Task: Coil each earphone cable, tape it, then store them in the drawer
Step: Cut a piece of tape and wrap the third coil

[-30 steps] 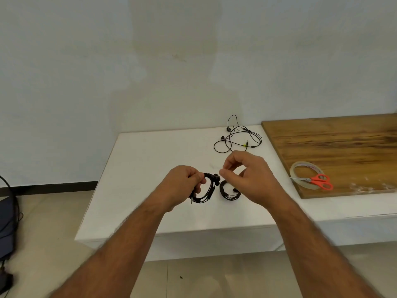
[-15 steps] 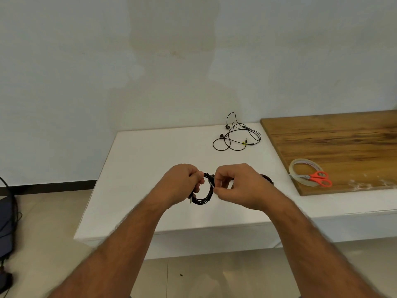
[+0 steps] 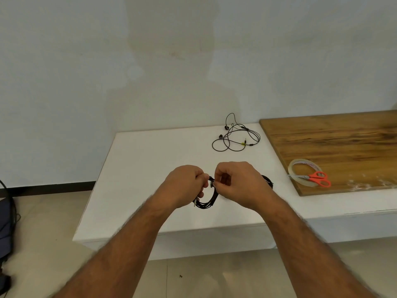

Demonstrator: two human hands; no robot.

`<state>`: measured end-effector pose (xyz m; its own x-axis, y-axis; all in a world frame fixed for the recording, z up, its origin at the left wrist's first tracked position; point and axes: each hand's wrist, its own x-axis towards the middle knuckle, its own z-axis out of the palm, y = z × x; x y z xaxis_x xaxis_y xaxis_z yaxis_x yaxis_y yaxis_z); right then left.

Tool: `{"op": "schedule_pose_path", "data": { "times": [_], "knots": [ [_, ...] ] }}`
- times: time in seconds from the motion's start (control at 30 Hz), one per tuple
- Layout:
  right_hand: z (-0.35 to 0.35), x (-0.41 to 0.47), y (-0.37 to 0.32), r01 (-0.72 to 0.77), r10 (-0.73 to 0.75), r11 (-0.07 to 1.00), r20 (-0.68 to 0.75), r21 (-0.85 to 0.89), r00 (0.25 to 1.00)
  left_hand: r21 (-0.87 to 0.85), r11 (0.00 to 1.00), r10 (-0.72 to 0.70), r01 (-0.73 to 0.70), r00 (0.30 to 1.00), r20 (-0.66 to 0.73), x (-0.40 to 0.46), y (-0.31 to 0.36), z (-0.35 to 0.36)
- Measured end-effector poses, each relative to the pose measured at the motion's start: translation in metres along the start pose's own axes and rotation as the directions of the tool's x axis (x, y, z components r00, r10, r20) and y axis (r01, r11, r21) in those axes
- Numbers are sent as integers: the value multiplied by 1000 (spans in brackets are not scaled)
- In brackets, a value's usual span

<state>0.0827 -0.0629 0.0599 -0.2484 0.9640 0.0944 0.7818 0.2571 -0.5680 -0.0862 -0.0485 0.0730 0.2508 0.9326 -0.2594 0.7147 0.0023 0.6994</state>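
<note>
My left hand [image 3: 185, 182] grips a coiled black earphone cable [image 3: 207, 202] above the white table [image 3: 150, 168]. My right hand [image 3: 238, 181] pinches the coil's upper right side with thumb and fingertips. A second black coil [image 3: 268, 180] lies on the table, mostly hidden behind my right hand. A loose, uncoiled black earphone [image 3: 235, 136] lies at the back of the table. A clear tape roll [image 3: 305, 172] and orange-handled scissors [image 3: 318, 179] rest on the wooden board [image 3: 343, 143] to the right. No drawer is visible.
A plain wall stands close behind the table. Dark cables and a dark bag [image 3: 5, 216] sit on the tiled floor at the far left. The table's front edge lies just below my hands.
My right hand has moved left from the second coil to the coil in my left hand and now pinches it. The second coil stays on the table behind it.
</note>
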Motion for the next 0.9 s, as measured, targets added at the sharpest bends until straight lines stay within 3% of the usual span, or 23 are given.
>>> {"op": "schedule_pose_path", "data": {
  "times": [0.27, 0.5, 0.9],
  "knots": [
    [4, 3, 3, 58, -60, 998, -63, -35, 996, -182, 983, -17, 26, 999, 51, -2, 1, -2],
    [6, 0, 1, 115, -110, 993, -156, 23, 982, -437, 892, -39, 113, 984, 175, -4, 2, -9],
    [11, 1, 1, 222, -227, 974, -303, -51, 926, -639, 742, -109, 206, 976, 187, -6, 7, -12]
  ]
}}
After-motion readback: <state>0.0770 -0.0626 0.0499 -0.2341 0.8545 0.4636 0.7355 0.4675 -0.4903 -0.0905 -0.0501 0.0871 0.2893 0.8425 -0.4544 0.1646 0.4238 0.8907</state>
